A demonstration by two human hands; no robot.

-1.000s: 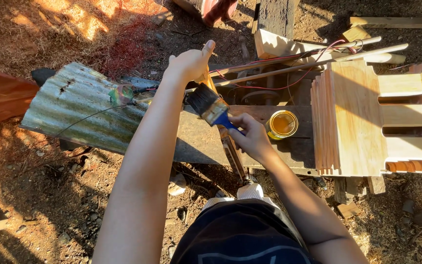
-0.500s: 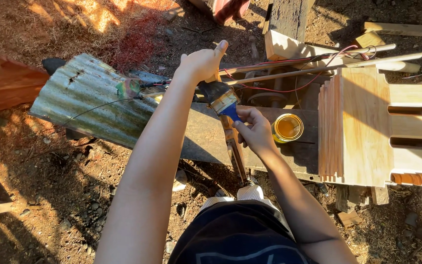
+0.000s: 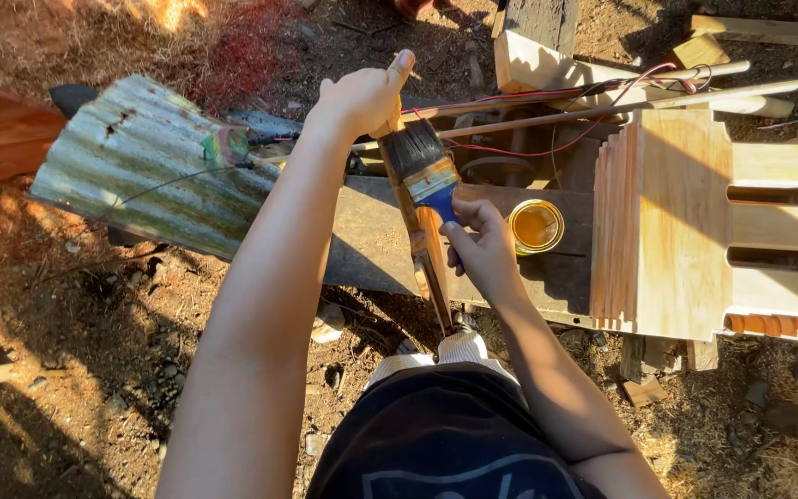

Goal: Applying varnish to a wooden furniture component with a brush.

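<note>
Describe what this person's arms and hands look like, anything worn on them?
Both arms are bare from the bottom of the picture to the fingertips: no sleeves, gloves, watch or rings show. The left hand and right hand have short, plain nails. Lower down, a dark navy garment with a faint pale outline print shows between the arms.

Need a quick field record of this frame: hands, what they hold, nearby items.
left hand: left hand grips the top end of a narrow wooden slat, held upright
right hand: right hand holds a paintbrush by its blue handle, bristles against the slat
nearby: open tin of amber liquid on a dark board, right of the brush
right side: pale wooden slotted rack
left side: corrugated metal sheet
ground: bare dirt
</note>
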